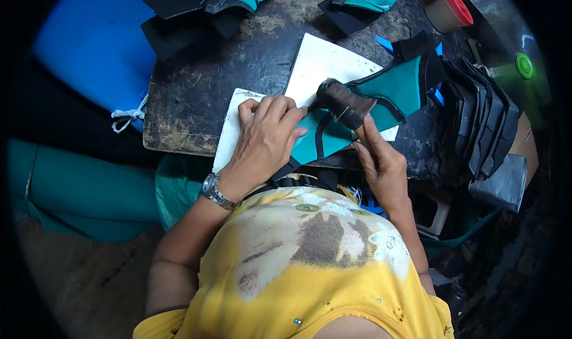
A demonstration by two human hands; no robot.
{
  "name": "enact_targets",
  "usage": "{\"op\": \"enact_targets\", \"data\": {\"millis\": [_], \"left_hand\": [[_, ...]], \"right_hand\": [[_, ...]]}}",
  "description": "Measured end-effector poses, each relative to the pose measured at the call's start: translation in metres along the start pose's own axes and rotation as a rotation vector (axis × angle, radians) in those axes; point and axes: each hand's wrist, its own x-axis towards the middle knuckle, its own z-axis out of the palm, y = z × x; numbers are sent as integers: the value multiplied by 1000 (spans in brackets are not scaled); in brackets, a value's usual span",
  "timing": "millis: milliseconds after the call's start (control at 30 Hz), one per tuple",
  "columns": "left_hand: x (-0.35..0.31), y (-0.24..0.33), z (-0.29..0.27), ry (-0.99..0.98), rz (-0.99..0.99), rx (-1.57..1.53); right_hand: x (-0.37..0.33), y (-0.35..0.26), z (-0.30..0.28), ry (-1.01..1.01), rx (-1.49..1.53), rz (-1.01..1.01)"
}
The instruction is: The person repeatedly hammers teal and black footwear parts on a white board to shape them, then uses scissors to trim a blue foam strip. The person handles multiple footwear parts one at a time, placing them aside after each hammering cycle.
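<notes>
nearest, the left hand [265, 137] lies flat, fingers spread and pressed down on the teal shoe upper piece [357, 109] with black trim, pinning it to the white paper sheet [322, 62] on the dark worn table [196, 94]. just right of it the right hand [381, 160] is closed around the handle of a dark brush [344, 102], its head touching the piece near the middle. judging by this, the coating of this piece looks under way, not finished. to the right, a stack of black pieces [482, 124] stands on edge; further off lie more teal and black pieces [208, 5]. at the far right sits a tan pot with a red lid [450, 10], and a round green disc [525, 65]; no labels can be made out.
</notes>
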Motion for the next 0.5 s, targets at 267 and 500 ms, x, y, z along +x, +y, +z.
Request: {"op": "enact_targets", "data": {"millis": [267, 500], "left_hand": [[-7, -1, 9, 27, 105, 157], [-7, -1, 9, 73, 142, 202]], "right_hand": [[5, -1, -4, -39, 66, -63], [5, -6, -11, 4, 129, -125]]}}
